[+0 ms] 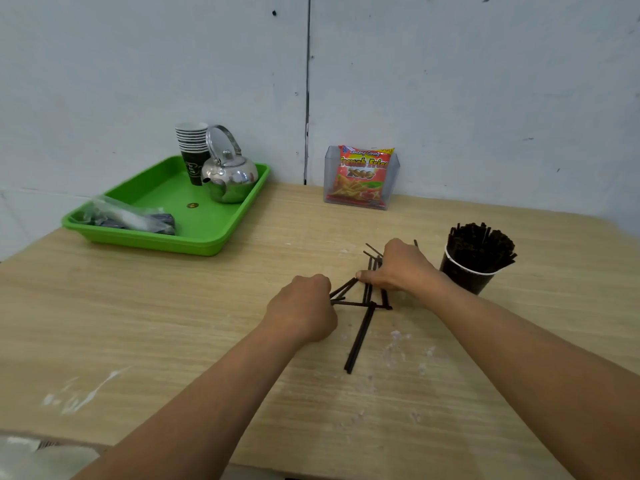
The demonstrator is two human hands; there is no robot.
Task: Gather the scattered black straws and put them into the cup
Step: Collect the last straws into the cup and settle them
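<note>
You had both hands down on the wooden table (pixel 173 323), working at one loose heap of black straws (pixel 362 327). Your left hand (pixel 304 306) was curled into a fist around the ends of two or three straws that fanned out from it to the right. Your right hand (pixel 401 266) lay palm-down over the far part of the heap, thumb pressed against a straw tip; whether its fingers actually gripped anything could not be told, since they were hidden under the hand. An exact count of the loose straws was not possible where they crossed, but roughly eight to ten showed, with a pair running toward you from the heap.

One dark cup (pixel 467 277) stood just right of your right wrist, already packed with many straws. At the far left sat one green tray (pixel 207 240) holding one steel kettle (pixel 230 178), one stack of paper cups (pixel 192 147) and one plastic bag (pixel 128 218). One snack packet (pixel 362 176) stood in a clear holder against the wall.
</note>
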